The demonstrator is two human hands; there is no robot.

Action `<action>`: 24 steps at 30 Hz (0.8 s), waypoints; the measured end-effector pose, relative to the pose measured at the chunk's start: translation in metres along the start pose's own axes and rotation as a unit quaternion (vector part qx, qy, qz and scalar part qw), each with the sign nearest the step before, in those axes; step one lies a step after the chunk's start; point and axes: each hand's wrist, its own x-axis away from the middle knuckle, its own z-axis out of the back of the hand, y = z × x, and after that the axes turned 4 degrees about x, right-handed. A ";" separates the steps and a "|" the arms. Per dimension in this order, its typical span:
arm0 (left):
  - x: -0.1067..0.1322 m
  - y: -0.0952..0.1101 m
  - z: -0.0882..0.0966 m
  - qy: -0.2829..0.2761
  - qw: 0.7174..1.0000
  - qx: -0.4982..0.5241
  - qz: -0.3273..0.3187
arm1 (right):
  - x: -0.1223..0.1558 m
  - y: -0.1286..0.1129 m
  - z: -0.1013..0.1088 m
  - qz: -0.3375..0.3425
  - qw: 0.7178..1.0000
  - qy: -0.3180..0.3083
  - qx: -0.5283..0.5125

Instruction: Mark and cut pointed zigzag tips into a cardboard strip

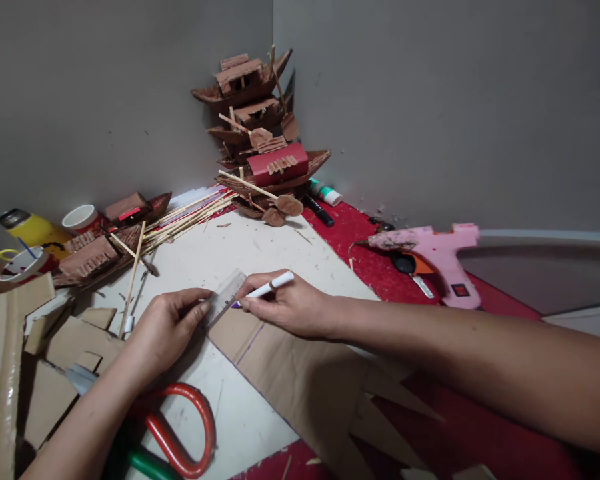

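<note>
My left hand presses a clear plastic ruler down on a brown cardboard sheet, fingers curled on the ruler's near end. My right hand pinches a white pen with its tip against the ruler's edge, on the cardboard. A drawn line runs along the cardboard below the ruler. Both hands rest over a white board on a red surface.
A pile of brown cardboard model boats stands in the wall corner, with more boats and wooden sticks at left. A pink glue gun lies right. Red-handled scissors and cardboard scraps lie near me. Cups sit far left.
</note>
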 end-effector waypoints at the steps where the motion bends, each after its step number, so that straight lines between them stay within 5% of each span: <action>1: 0.000 0.000 0.000 -0.002 1.000 -0.003 0.000 | 0.000 0.000 0.000 0.002 1.000 0.002 -0.001; 17: 0.000 -0.004 0.000 -0.003 1.000 -0.008 0.004 | 0.000 -0.001 0.000 -0.020 0.998 0.001 -0.063; 24: 0.001 -0.004 0.000 0.002 1.000 -0.006 0.003 | -0.002 0.003 0.007 -0.084 0.962 0.158 -0.206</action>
